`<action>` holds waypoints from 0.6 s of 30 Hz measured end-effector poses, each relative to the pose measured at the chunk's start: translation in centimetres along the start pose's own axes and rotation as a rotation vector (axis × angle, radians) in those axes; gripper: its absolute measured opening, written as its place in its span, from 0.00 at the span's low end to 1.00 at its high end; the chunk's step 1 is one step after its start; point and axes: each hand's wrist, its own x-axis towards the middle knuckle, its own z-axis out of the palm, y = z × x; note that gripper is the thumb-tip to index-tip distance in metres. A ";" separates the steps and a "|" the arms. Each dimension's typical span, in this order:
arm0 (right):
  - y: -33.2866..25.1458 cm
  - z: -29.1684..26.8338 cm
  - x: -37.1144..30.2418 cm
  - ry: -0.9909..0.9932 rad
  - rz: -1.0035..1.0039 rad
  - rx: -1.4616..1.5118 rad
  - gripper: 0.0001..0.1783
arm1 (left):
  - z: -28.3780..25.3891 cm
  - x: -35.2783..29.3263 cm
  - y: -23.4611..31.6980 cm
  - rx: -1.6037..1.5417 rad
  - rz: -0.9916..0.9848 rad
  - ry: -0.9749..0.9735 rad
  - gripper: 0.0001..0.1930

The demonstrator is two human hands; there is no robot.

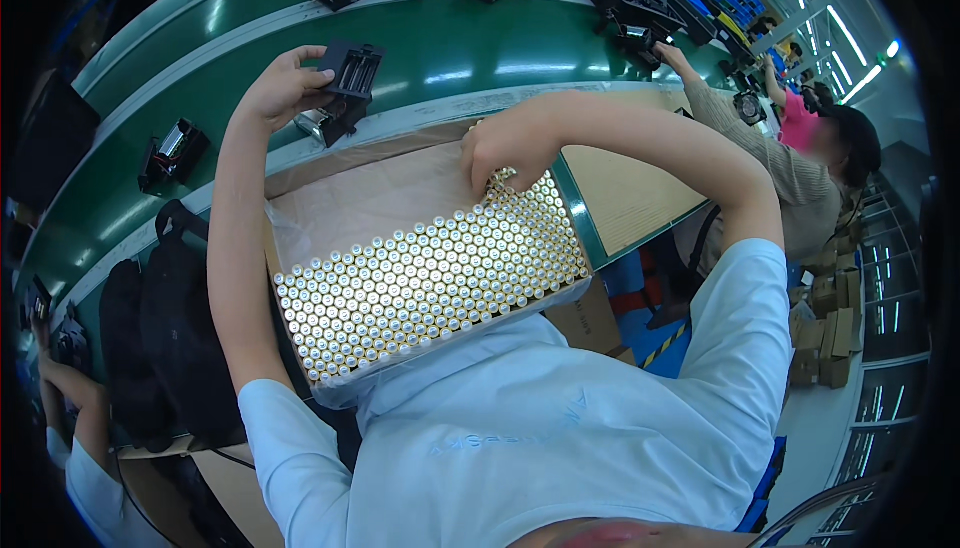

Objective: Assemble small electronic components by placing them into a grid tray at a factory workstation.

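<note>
My left hand (285,90) grips a black plastic battery case (355,70) by its left side, held up above the green line. Slots show in the face of the case. My right hand (508,146) reaches into the far right of an open cardboard box (350,160), its fingers curled round a few batteries (503,180). Rows of upright cylindrical batteries (430,273) with pale ends fill the near part of the box. A clear plastic liner lies along its edge. Below the held case, another black unit (330,120) rests at the box's far edge.
Black housings (172,153) lie on the green conveyor (440,63), several more along its far side. A co-worker (780,158) handles a unit at the right; another person's arm (75,388) shows at lower left. A black bag (180,318) hangs left of the box.
</note>
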 end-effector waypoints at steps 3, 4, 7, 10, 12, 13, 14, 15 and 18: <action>0.1 -0.4 -0.2 -0.006 -0.005 0.018 0.17 | 0.2 0.0 0.1 -0.012 -0.009 0.019 0.23; 0.0 -0.5 -0.3 -0.022 0.013 0.034 0.17 | 0.2 0.0 0.1 -0.012 -0.011 0.030 0.23; -0.2 -1.0 -0.3 -0.057 0.046 0.062 0.18 | 0.2 0.0 0.0 -0.015 -0.011 0.058 0.23; -0.6 -1.7 0.0 0.067 0.074 0.111 0.16 | -0.2 0.2 -0.5 -0.079 -0.014 0.065 0.25; -0.8 -2.5 0.0 0.223 0.080 0.138 0.15 | -0.1 0.0 -0.3 -0.119 -0.026 0.073 0.27; -0.8 -3.1 0.0 0.338 0.078 0.149 0.14 | 0.3 -0.1 0.1 -0.138 -0.038 0.079 0.30; -1.1 -3.9 0.1 0.348 0.066 0.140 0.14 | 0.5 0.2 0.1 -0.125 -0.033 0.088 0.30; -1.4 -5.0 0.8 0.531 0.220 0.090 0.11 | 0.2 0.5 -0.5 -0.128 -0.012 0.088 0.32; 0.3 -6.8 2.8 0.865 0.517 0.138 0.08 | 0.2 0.2 -0.2 -0.203 0.025 0.048 0.35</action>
